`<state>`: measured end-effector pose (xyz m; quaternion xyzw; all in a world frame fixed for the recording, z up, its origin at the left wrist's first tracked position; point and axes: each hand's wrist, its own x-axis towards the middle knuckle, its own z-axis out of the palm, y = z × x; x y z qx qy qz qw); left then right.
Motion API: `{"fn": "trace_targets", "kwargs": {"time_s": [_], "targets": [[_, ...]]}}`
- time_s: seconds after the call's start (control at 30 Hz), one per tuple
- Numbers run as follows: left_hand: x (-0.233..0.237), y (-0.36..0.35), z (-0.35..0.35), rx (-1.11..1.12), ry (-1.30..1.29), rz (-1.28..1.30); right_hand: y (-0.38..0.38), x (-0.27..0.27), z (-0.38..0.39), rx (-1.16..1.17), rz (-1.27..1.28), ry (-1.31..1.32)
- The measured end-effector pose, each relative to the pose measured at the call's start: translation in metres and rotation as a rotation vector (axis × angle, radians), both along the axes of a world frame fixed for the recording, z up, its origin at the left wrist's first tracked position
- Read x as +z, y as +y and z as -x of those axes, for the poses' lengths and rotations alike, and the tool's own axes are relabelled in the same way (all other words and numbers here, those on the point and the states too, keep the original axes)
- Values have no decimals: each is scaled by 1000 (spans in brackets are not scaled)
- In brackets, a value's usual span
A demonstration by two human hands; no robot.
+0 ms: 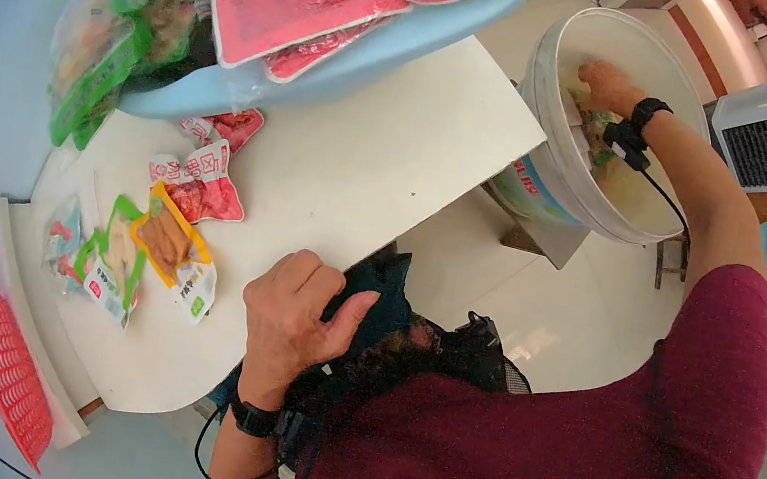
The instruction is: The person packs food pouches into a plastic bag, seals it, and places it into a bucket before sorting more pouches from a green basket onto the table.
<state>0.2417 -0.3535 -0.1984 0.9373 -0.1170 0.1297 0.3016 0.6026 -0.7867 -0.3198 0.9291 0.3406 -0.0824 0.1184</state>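
Note:
My right hand (610,88) reaches down inside a large white bucket (561,41), its fingers bent over packets (593,138) that lie in there. The fingertips are hidden, so what they hold cannot be made out. At the edge of the white table (355,164) my left hand (292,311) rests with fingers curled in and the thumb standing apart; no object shows in it. Left of it on the table lie a yellow-edged food packet (170,244), a green-edged packet (120,251) and red-and-white packets (205,184).
A light blue basin (438,34) on the far side of the table is heaped with red packets (301,3) and green-edged packets (102,71). A red plastic basket (7,369) stands at the lower left. Behind the bucket is a white appliance with a black grille (762,146).

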Motion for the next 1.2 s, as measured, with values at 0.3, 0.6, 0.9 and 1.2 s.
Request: {"fn": "trace_targets", "kwargs": {"time_s": [0.3, 0.6, 0.9, 1.2], "targets": [[-6, 7, 3, -23, -61, 32, 17, 52, 50, -41, 326, 230], [-6, 10, 10, -17, -146, 91, 27, 120, 40, -462, 81, 238], [-13, 16, 37, -108, -256, 257, 227, 261, 240, -158, -571, 517], [-6, 85, 195, 288, -293, 328, 387, 191, 342, 492, -895, 488]]}}
